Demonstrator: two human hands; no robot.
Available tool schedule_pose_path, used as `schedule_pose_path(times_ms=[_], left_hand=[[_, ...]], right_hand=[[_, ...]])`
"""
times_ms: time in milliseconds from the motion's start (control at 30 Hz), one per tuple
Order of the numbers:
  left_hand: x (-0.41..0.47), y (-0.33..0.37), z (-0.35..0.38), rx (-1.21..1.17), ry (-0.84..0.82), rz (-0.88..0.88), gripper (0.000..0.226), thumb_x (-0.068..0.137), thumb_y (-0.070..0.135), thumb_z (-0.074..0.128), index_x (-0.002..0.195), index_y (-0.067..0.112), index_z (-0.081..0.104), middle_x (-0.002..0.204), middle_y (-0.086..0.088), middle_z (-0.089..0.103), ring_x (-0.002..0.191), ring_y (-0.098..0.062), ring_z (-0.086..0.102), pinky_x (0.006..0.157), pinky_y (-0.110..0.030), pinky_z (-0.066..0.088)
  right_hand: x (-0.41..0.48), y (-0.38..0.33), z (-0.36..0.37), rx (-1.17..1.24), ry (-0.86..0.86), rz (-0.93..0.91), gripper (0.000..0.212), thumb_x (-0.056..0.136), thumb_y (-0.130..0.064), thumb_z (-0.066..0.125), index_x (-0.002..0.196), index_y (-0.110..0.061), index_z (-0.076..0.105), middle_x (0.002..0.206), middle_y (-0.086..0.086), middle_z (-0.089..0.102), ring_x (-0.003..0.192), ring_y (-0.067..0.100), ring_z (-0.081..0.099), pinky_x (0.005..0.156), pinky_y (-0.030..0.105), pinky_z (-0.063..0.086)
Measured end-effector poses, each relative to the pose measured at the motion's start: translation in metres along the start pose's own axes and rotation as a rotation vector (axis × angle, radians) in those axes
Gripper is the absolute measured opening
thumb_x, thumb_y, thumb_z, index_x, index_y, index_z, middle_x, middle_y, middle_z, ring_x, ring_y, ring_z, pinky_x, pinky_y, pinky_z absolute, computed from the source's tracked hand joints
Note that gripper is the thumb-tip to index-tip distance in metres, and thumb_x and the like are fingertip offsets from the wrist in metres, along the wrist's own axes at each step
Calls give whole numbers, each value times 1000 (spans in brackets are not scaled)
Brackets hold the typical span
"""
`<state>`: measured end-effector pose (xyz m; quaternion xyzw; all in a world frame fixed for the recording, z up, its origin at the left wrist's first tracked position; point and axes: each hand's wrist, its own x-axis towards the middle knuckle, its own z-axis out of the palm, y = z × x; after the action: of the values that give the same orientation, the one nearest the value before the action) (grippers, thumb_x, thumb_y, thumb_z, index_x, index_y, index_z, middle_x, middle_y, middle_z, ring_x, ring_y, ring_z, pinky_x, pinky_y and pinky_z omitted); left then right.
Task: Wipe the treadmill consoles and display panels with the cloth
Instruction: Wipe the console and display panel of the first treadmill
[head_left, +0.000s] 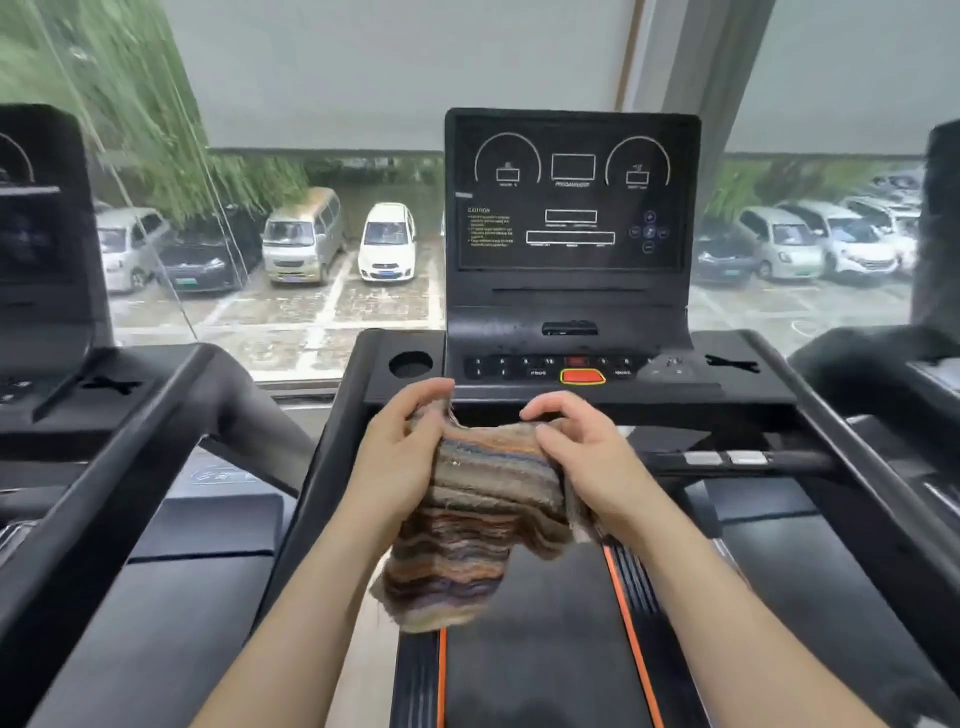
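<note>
While both hands gather the one striped cloth (488, 519) in the air just before the near edge of the middle console (571, 364), the left hand (402, 457) pinching its top corner and the right hand (576, 457) curled round its right side, folding it into a flat pad should give even strokes across the display panel (571, 192). Three treadmills (545, 649) show: this one, a left neighbour (41, 234) and a right neighbour (940, 249), both cut off.

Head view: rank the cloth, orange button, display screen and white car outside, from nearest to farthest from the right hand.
1. cloth, gripped in the right hand.
2. orange button, on the console ahead.
3. display screen, upright above it.
4. white car, outside the window.
</note>
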<state>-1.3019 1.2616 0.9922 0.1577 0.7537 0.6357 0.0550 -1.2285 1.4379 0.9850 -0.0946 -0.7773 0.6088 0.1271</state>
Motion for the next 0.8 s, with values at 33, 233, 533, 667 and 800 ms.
schedule_pose_path(times_ms=[33,233,533,667,800], left_hand=[[12,-2,7,43,15,20,36,99,17,43,109,45,64,97,20,68,89,-2,63,76,-16,48],[89,-22,67,92,97,-28,38,100,14,41,100,40,70,104,20,67,99,0,60,84,-23,47],[175,-52,125,268,73,-88,48,88,6,62,132,26,58,143,10,48,130,-2,44,111,-22,31],[214,-84,132,566,109,-100,57,88,5,61,142,19,46,145,7,44,135,-13,38,109,-18,26],[247,-124,118,850,118,-124,59,92,13,57,146,19,36,150,2,38,126,-26,34,106,-34,28]], right_hand=[[14,8,-6,-39,-31,-23,26,94,-4,53,94,-27,66,83,13,61,76,14,53,72,30,42],[96,56,-75,-166,-264,25,20,85,-7,70,94,-25,71,69,-12,60,63,0,52,65,13,42],[215,89,-107,-578,268,-113,28,74,-2,64,65,-27,55,73,-10,51,74,18,49,63,30,33],[251,123,-74,-632,243,-108,22,82,3,54,78,-15,65,85,0,54,75,25,55,66,34,43],[264,161,-30,-929,-76,-101,23,89,-19,57,106,-10,69,114,11,61,112,33,59,89,46,47]])
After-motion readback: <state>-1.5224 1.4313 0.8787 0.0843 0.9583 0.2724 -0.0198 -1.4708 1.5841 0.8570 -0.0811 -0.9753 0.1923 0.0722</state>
